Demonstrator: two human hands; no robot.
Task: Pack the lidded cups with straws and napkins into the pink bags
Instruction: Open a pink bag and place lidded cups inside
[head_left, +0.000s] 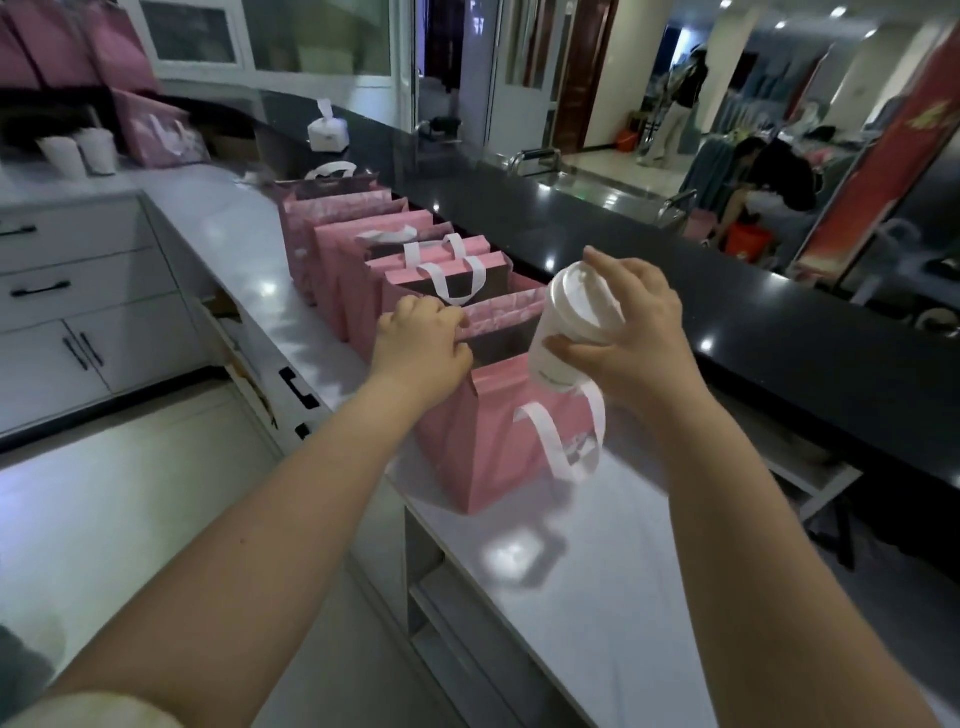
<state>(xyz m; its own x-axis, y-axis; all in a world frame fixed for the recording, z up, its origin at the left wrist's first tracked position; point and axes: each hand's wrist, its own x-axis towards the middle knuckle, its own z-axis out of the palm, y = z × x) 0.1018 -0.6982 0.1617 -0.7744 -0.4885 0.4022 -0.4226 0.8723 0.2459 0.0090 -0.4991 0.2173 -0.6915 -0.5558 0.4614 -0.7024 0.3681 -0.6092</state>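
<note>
Drawers (78, 291) with black handles fill my far left, and above them two spare white cups (78, 150) stand side by side on the worktop. Moving right, the white counter (597, 597) runs away from me, bearing a row of pink bags (353, 244) that stand one behind the other, their white ribbon handles poking up. My left hand (423, 345) is at the near end of that row, its fingers curled over the left corner of the rim of the nearest pink bag (483, 452) and pinching that edge, so the bag's dark mouth stands open. This bag sits upright on the counter, and its white handle (550, 441) droops down the front wall. Just right of the open mouth is the lidded cup (574, 327), clamped in my right hand (634, 338). My thumb lies across the near side of its wall, and my fingers wrap round the far side up by the lid, with one fingertip raised above the rim. The cup is tilted, its white lid turned up and toward me, its base down at the bag's front right rim. Whether the base is touching the rim, I cannot tell. Further right, a black counter (727, 322) runs alongside.
</note>
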